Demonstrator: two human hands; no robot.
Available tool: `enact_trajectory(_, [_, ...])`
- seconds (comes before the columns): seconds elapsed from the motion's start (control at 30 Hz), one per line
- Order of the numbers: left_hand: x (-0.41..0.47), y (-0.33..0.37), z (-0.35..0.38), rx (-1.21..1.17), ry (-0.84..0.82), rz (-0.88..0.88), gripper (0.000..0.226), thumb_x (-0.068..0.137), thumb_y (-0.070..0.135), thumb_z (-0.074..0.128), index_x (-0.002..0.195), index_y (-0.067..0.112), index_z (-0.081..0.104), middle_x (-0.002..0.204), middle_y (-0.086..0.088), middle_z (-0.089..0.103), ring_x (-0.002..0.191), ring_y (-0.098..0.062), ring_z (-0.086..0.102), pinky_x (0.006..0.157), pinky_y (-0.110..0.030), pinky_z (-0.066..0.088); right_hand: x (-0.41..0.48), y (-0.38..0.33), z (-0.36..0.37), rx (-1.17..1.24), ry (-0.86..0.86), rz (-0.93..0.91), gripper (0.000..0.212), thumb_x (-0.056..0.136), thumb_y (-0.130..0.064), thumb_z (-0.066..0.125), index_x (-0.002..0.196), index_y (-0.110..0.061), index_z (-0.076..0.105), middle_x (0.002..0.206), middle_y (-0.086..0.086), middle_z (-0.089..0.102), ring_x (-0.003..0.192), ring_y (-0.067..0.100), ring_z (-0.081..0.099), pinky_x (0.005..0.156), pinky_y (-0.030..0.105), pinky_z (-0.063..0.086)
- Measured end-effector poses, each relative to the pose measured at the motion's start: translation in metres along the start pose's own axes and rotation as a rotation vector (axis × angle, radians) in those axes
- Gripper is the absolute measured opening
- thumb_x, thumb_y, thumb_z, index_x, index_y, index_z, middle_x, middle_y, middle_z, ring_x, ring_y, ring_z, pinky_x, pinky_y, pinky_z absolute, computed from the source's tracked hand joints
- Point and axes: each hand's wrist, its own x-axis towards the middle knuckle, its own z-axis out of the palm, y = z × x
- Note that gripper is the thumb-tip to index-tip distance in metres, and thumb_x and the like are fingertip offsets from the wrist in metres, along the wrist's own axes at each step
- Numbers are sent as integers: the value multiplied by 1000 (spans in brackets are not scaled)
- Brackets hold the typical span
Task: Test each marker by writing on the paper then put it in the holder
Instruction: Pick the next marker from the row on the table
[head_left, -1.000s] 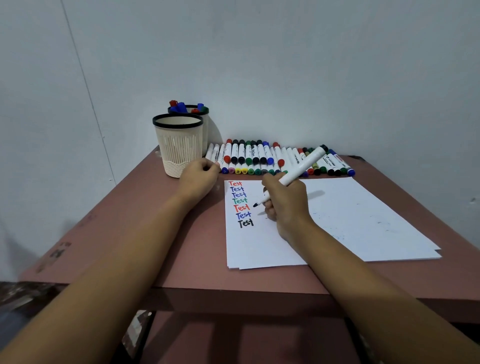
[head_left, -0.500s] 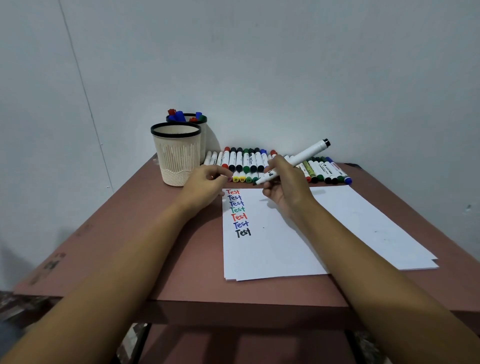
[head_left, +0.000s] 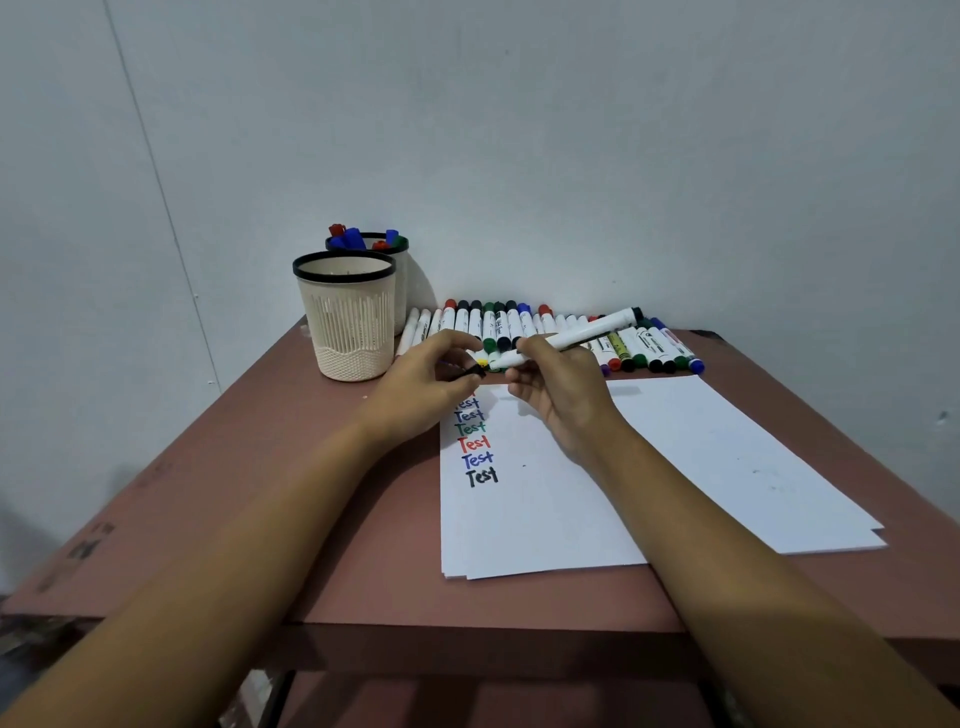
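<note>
Fingers of the right hand (head_left: 563, 397) are being curled round a white marker (head_left: 589, 332), which is being held tilted just right of the frame's centre, its black rear end toward the upper right and its tip pointed down-left. A small black cap (head_left: 471, 370) is being pinched in the fingers of the left hand (head_left: 428, 387), just beside that tip; whether the two are touching cannot be told. Both hands are being held above the top edge of the paper (head_left: 675, 467), a stack of white sheets lying lower right on the reddish table (head_left: 249, 483). The word "Test" (head_left: 477, 441) is being shown in a column of several colours along the paper's left edge, its top partly hidden by the left hand. A row of capped markers (head_left: 511, 325) is being kept behind the hands, against the wall (head_left: 571, 156). Left of centre, a cream holder (head_left: 347, 322) with a black rim is being shown upright, and a second holder (head_left: 401, 280) just behind it is being seen with red, blue and green markers inside.
</note>
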Motion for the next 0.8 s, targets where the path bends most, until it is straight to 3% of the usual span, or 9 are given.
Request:
enact_trajectory(0.3, [-3, 4, 2, -69, -22, 75, 31, 85, 1, 64, 105, 23, 56, 94, -2, 60, 83, 0, 63, 85, -26, 52, -3, 3, -1, -174, -94, 0, 15, 92, -16, 61, 79, -9, 65, 62, 3, 58, 53, 9, 51, 50, 20, 43])
enact_trajectory(0.43, [-2, 6, 2, -81, 40, 28, 25, 85, 8, 65, 106, 18, 57, 91, 0, 61, 81, -2, 63, 75, -12, 49, -3, 1, -3, -157, -82, 41, 27, 89, -28, 66, 68, -12, 60, 56, 0, 48, 49, 9, 42, 50, 21, 32])
enact_trajectory(0.57, [-2, 7, 1, 1, 19, 16, 3, 89, 16, 62, 89, 15, 64, 68, 3, 62, 61, -2, 58, 60, -10, 43, -5, -1, -4, -62, -114, 72, 26, 89, -27, 65, 69, -11, 58, 60, 1, 47, 47, 6, 42, 47, 18, 33])
enact_trajectory(0.8, [-6, 10, 5, -56, -36, 22, 23, 93, 16, 55, 87, -4, 67, 52, 4, 48, 48, -8, 42, 51, -21, 36, -12, -1, -5, 61, -172, 83, 12, 92, -15, 60, 83, -7, 60, 57, -1, 47, 45, 4, 43, 43, 14, 37])
